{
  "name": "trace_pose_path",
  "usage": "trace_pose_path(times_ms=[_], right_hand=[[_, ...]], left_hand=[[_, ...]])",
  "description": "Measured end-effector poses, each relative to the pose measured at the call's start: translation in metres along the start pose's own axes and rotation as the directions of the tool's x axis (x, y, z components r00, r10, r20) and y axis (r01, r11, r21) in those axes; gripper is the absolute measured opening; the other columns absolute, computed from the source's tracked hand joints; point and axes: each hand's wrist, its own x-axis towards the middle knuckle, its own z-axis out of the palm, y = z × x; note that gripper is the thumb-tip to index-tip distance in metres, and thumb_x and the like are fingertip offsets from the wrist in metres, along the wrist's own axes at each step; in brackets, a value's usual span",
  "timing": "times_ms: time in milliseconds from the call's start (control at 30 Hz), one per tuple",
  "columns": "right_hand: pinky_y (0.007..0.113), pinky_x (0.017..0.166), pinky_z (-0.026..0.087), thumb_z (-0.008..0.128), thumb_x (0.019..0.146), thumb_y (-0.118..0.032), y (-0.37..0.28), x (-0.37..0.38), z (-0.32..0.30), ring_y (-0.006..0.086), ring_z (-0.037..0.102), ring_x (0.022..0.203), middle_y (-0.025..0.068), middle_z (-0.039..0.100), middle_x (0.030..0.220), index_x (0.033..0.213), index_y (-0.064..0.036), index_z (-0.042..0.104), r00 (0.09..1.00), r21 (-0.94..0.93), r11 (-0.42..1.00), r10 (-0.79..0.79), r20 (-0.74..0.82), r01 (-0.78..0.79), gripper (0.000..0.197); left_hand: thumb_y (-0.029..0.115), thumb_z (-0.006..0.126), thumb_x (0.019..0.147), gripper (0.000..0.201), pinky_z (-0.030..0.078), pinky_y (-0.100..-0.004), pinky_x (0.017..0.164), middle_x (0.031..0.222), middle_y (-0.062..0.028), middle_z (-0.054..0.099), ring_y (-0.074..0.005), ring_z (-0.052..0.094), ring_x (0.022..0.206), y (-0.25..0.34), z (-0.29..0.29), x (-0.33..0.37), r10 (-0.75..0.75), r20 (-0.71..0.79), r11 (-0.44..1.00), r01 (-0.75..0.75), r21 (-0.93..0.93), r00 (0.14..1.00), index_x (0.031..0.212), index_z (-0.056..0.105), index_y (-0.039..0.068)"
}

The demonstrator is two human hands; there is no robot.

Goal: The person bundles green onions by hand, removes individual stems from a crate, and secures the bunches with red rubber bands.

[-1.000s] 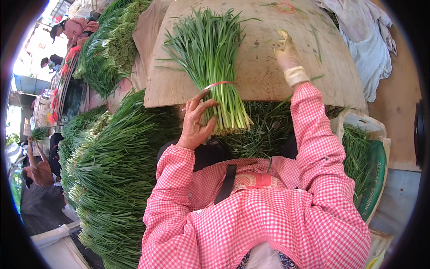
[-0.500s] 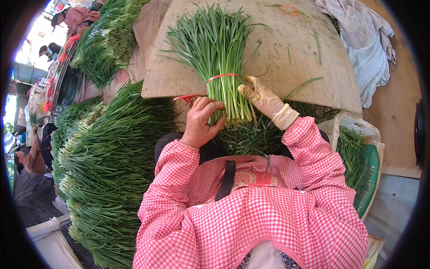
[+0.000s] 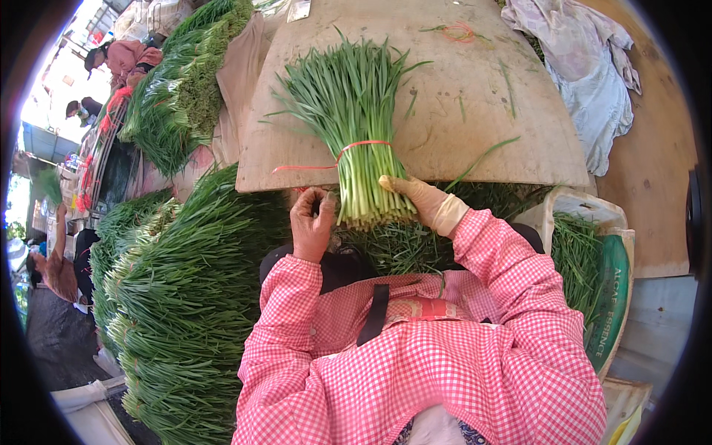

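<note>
A bunch of garlic chives (image 3: 356, 111) lies on the wooden board (image 3: 475, 141), leaf tips away from me, pale stalk ends jutting past its near edge. Around the stalks runs a red tie (image 3: 363, 144), its loose end stretching left across the board. My right hand (image 3: 421, 199), in a pale yellowish glove, grips the stalk ends from the right. Bare and left of the stalks, my left hand (image 3: 311, 226) has its fingers curled together just below the board's edge. Anything inside those fingers is hidden, though a bit of red shows just above them.
Stacked chives (image 3: 185, 297) rise along my left side. At right stands a white crate (image 3: 586, 199) of loose greens beside a green sack (image 3: 612, 297). Cloths (image 3: 586, 81) hang at the far right, and red strands (image 3: 460, 31) lie on the board. Other people work at far left.
My left hand has drawn back from the stalks and curled tighter. The right hand has closed onto the stalk ends. The tie's loose end now lies straighter, leftward.
</note>
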Motion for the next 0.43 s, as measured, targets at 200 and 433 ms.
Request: trace_pose_path(times_ms=[200, 433], right_hand=[[0.03, 0.076, 0.053, 0.062, 0.08, -0.041, -0.005, -0.036, 0.007, 0.0165, 0.061, 0.091, 0.0088, 0.06, 0.107, 0.122, -0.0032, 0.044, 0.992, 0.115, 0.99, 0.064, 0.107, -0.076, 0.06], [0.042, 0.098, 0.035, 0.072, 0.071, -0.041, 0.028, -0.051, 0.01, 0.0207, 0.044, 0.115, 0.0071, 0.046, 0.126, 0.134, -0.014, 0.032, 0.937, -0.082, 0.953, 0.301, 0.177, -0.291, 0.079]], left_hand=[[0.053, 0.048, 0.085, 0.053, 0.044, -0.03, 0.08, 0.097, -0.0067, 0.058, -0.0171, 0.055, 0.087, 0.004, 0.006, 0.001, -0.616, 0.393, 0.418, 0.706, -0.571, 0.683, 0.106, 0.054, 0.005], [0.046, 0.058, 0.081, 0.055, 0.049, -0.039, 0.084, 0.108, -0.0114, 0.06, -0.0231, 0.06, 0.093, -0.007, 0.038, -0.006, -0.594, 0.377, 0.364, 0.656, -0.662, 0.71, 0.12, 0.049, 0.008]])
